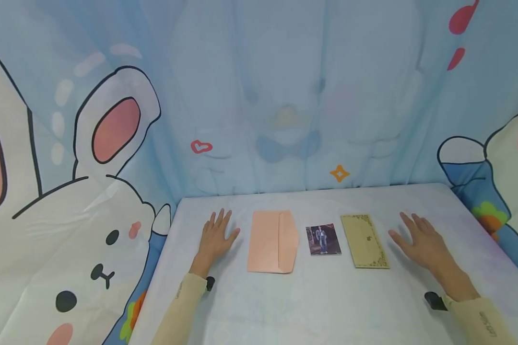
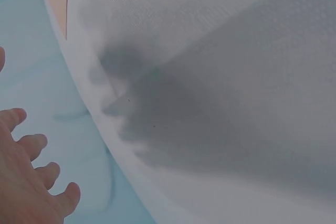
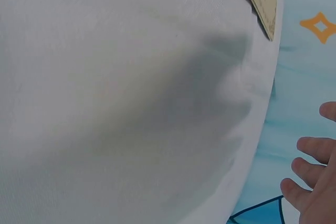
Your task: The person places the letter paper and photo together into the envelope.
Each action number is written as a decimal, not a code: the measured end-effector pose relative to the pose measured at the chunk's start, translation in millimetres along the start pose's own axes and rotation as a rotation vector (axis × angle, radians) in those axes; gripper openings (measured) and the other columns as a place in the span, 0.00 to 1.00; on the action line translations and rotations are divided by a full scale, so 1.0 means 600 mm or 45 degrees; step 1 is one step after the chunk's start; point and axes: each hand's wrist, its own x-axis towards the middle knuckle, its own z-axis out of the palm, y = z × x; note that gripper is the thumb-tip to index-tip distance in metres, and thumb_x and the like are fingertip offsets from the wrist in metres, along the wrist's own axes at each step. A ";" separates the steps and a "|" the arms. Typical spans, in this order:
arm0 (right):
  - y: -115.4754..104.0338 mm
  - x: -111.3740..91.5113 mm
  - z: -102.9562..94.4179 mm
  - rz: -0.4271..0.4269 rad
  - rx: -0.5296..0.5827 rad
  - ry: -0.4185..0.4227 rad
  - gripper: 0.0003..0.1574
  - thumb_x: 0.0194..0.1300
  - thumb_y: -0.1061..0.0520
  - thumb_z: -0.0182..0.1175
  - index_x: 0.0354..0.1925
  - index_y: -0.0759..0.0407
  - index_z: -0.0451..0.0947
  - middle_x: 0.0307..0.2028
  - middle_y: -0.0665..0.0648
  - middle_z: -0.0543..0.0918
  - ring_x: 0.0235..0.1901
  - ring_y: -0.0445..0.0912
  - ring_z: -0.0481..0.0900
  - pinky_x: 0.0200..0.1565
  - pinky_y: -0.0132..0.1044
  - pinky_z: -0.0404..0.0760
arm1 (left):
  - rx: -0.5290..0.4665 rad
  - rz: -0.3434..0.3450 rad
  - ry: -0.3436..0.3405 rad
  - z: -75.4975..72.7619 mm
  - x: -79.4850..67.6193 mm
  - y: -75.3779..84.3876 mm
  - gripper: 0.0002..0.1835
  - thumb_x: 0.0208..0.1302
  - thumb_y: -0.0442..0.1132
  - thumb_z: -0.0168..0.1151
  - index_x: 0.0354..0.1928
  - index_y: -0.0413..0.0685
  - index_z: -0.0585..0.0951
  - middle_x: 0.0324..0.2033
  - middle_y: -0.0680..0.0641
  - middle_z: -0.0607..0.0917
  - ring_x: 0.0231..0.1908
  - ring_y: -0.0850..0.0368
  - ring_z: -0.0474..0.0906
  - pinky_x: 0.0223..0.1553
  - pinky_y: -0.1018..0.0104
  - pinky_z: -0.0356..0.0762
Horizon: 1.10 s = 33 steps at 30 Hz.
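My left hand hovers over the left part of the white table with its fingers spread, holding nothing. Nearest to it lies a pink envelope with its flap unfolded toward the right. A small photo of a standing person lies in the middle. Right of that is a gold, ornamented card or envelope; its exact kind is unclear. Beyond it my right hand is held with loose, spread fingers and nothing in it. Both wrist views show the fingers apart from the tabletop, with shadows below.
The white-covered table ends at the back against a light blue curtain with cartoon prints. A big printed rabbit covers the cloth on the left. Each wrist carries a small black device.
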 end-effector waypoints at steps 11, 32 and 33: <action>-0.043 0.006 -0.001 -0.028 0.015 0.026 0.54 0.75 0.33 0.49 0.79 0.63 0.43 0.74 0.80 0.48 0.73 0.77 0.42 0.65 0.78 0.47 | -0.021 0.015 -0.009 0.002 0.006 0.018 0.39 0.73 0.65 0.48 0.78 0.53 0.59 0.78 0.40 0.58 0.78 0.35 0.49 0.74 0.37 0.52; -0.105 0.023 0.030 -0.100 0.065 0.035 0.53 0.74 0.32 0.48 0.79 0.61 0.45 0.75 0.78 0.50 0.73 0.77 0.46 0.64 0.77 0.50 | -0.056 0.079 -0.037 0.012 0.014 0.061 0.40 0.73 0.66 0.46 0.79 0.55 0.57 0.78 0.40 0.56 0.78 0.35 0.48 0.74 0.36 0.52; -0.108 0.024 0.031 -0.109 0.067 0.031 0.53 0.75 0.32 0.48 0.79 0.62 0.46 0.74 0.79 0.51 0.73 0.77 0.47 0.64 0.77 0.50 | -0.056 0.079 -0.041 0.013 0.015 0.062 0.40 0.73 0.66 0.46 0.79 0.55 0.57 0.78 0.41 0.56 0.78 0.35 0.48 0.74 0.36 0.52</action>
